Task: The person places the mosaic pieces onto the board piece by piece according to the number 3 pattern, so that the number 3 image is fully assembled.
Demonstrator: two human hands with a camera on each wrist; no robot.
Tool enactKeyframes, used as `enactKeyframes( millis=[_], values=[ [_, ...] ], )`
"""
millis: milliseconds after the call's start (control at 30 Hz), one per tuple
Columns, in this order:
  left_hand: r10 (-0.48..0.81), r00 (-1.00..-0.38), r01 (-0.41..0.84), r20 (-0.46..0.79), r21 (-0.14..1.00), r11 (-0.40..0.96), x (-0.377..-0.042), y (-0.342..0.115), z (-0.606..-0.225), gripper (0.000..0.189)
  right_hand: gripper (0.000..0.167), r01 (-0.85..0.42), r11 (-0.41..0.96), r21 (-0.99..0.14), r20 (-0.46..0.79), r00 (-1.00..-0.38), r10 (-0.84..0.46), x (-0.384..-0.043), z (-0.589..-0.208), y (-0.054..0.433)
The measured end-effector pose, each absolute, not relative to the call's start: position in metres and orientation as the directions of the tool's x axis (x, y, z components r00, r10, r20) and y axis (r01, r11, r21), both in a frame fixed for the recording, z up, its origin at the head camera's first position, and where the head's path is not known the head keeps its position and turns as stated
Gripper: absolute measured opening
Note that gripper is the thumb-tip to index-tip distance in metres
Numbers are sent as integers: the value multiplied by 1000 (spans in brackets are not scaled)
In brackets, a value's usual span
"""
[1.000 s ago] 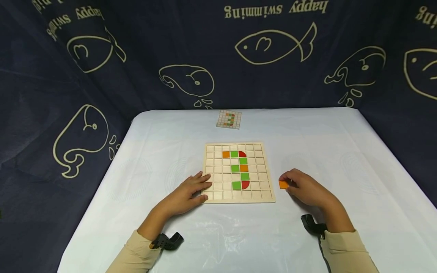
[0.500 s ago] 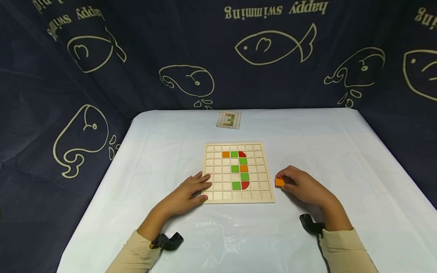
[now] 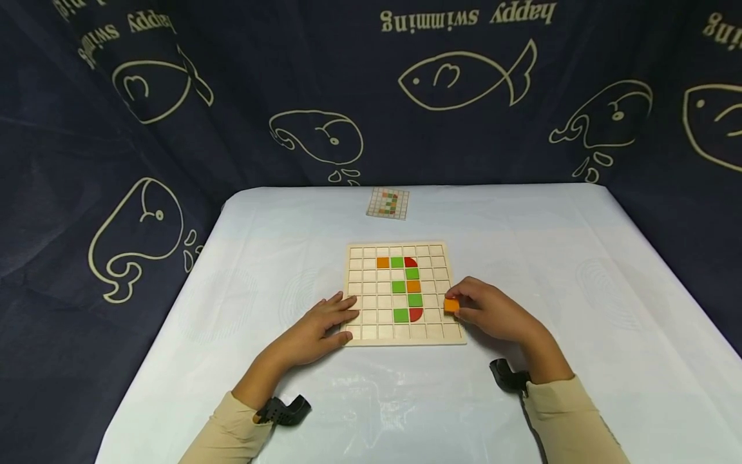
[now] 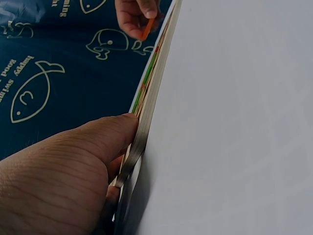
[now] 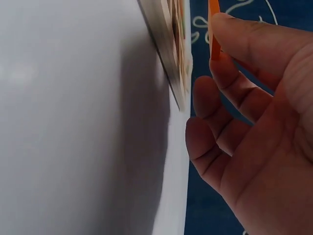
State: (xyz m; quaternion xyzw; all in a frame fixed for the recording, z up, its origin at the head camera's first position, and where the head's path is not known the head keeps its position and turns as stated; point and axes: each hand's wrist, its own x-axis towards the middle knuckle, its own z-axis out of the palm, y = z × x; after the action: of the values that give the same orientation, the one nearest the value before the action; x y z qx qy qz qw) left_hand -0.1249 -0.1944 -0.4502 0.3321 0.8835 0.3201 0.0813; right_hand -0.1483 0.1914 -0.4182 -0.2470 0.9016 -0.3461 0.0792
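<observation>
My right hand [image 3: 489, 310] pinches a flat orange square tile [image 3: 451, 305] between thumb and fingers, over the right edge of the wooden grid board [image 3: 371, 332]. In the right wrist view the orange tile [image 5: 214, 34] is seen edge-on, raised off the board. Fingers spread, my left hand [image 3: 319, 330] rests on the board's left edge; its thumb lies along the near side in the left wrist view. Set in the grid are green square tiles [image 3: 415, 300], orange square tiles [image 3: 383, 263] and red rounded tiles [image 3: 416, 314], forming a shape like a 3.
A small pattern card [image 3: 388, 203] with a similar coloured figure lies behind the board on the white-covered table [image 3: 266, 245]. A dark blue curtain [image 3: 243, 77] with fish and whale drawings hangs behind. Black camera mounts [image 3: 285, 410] sit on both wrists.
My right hand has moved left with the orange tile, from beside the board to over its right edge. The left hand and the tiles in the grid have stayed put.
</observation>
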Motion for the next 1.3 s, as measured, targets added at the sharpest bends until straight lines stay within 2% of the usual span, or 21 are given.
enactKeyframes(
  millis=[367,633,1067,1300],
  values=[
    [642,-763,539,72,619,572,-126,-194,-451,50,26,-402,597,-694,13,-836,-549,-156,-419,158],
    [640,-765,538,73,619,572,-125,-194,-451,51,26,-466,574,-673,42,-800,-599,-158,-419,137],
    [640,-765,541,78,616,572,-125,-194,-451,50,24,-486,585,-649,42,-791,-610,-158,-419,108],
    [635,-769,537,76,616,576,-126,-194,-452,50,24,-535,547,-644,68,-752,-656,-158,-419,94]
  ],
)
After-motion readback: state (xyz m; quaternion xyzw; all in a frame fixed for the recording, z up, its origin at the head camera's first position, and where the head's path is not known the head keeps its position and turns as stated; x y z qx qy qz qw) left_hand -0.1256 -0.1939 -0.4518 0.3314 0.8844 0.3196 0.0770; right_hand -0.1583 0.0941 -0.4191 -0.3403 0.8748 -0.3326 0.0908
